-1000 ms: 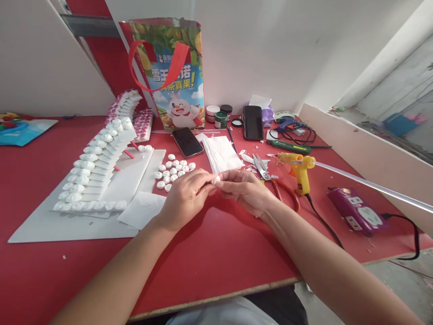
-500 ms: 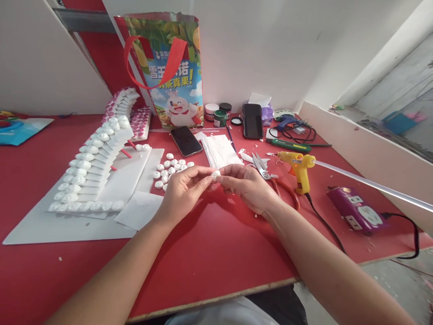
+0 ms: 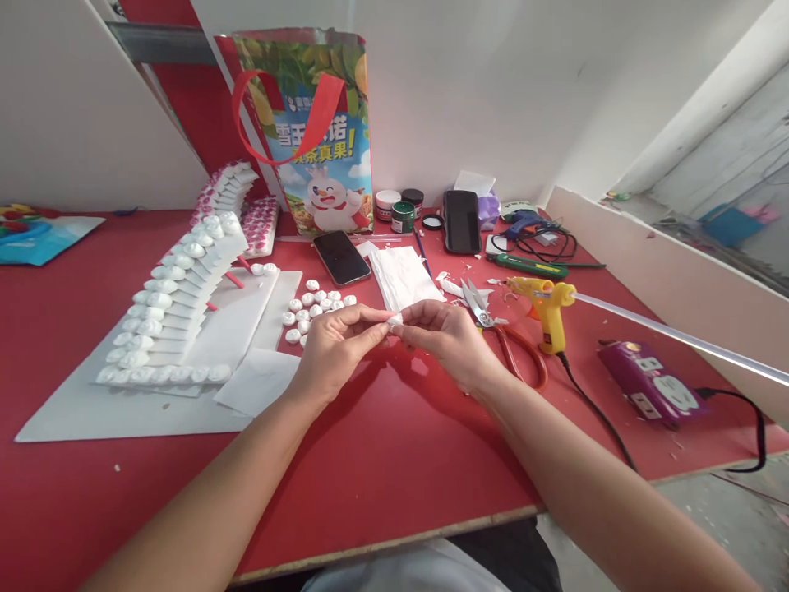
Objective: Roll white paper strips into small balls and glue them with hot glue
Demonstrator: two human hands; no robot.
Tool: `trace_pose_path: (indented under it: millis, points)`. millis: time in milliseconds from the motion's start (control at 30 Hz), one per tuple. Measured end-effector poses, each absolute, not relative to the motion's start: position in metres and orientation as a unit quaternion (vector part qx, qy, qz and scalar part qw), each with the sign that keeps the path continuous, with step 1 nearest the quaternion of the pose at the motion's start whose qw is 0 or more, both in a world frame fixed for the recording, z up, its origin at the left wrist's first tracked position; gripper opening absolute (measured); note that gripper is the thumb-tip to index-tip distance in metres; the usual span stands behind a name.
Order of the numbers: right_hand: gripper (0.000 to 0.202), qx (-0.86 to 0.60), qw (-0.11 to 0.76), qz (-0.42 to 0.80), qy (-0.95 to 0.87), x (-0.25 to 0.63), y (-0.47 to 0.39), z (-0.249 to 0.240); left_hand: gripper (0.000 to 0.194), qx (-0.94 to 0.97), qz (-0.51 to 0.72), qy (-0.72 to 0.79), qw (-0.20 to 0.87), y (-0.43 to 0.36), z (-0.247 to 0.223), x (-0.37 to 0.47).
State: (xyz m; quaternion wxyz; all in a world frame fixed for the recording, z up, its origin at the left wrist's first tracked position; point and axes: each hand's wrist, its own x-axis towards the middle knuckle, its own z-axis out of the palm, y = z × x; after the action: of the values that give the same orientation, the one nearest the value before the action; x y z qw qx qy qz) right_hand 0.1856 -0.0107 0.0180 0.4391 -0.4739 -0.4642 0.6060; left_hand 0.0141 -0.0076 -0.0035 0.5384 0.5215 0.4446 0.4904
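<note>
Between my two hands is a small white rolled paper rosette [image 3: 395,321], pinched by the fingertips of both. My left hand [image 3: 333,349] grips it from the left, thumb and fingers closed. From the other side my right hand [image 3: 453,339] pinches it too; its lower fingers are curled and partly hidden. Behind my left hand lies a group of similar white rosettes [image 3: 312,285], some covered by the hand. A stack of white paper strips [image 3: 405,275] lies just beyond the fingertips. Scissors with orange handles [image 3: 518,358] rest right of my right hand.
On the left, a curved white stepped model [image 3: 185,304] edged with rosettes stands on a white board [image 3: 67,419]. A yellow glue gun [image 3: 546,308] and purple power strip [image 3: 650,382] are at right. Behind are a phone [image 3: 342,257], paint jars [image 3: 403,216] and a printed bag [image 3: 320,131].
Both hands keep their pinch on the rosette, with only slight finger movement. The whole view has shifted a little, so the things on the table appear slightly further right.
</note>
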Motion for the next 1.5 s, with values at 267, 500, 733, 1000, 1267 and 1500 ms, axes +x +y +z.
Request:
trace_pose_path:
  millis: [267, 500, 733, 1000, 1267, 1500]
  points:
    - [0.034, -0.474, 0.451, 0.63, -0.418, 0.189, -0.004, 0.012, 0.024, 0.599, 0.48, 0.424, 0.481, -0.007, -0.009, 0.015]
    - [0.038, -0.454, 0.393, 0.697, -0.391, 0.194, -0.001, 0.016, 0.024, 0.704, 0.465, 0.393, 0.365, -0.005, -0.015, 0.013]
    - [0.045, -0.464, 0.371, 0.677, -0.434, 0.198, -0.001, 0.016, 0.011, 0.722, 0.446, 0.416, 0.327, -0.006, -0.009, 0.01]
    - [0.046, -0.477, 0.429, 0.642, -0.421, 0.205, 0.002, 0.014, 0.02, 0.523, 0.498, 0.435, 0.538, -0.006, -0.005, 0.012]
    - [0.039, -0.432, 0.489, 0.612, -0.447, 0.202, -0.001, 0.013, 0.02, 0.292, 0.487, 0.31, 0.763, -0.002, 0.003, 0.015]
    - [0.026, -0.422, 0.498, 0.59, -0.475, 0.198, -0.005, 0.014, 0.018, 0.262, 0.468, 0.308, 0.786, -0.004, 0.003, 0.015]
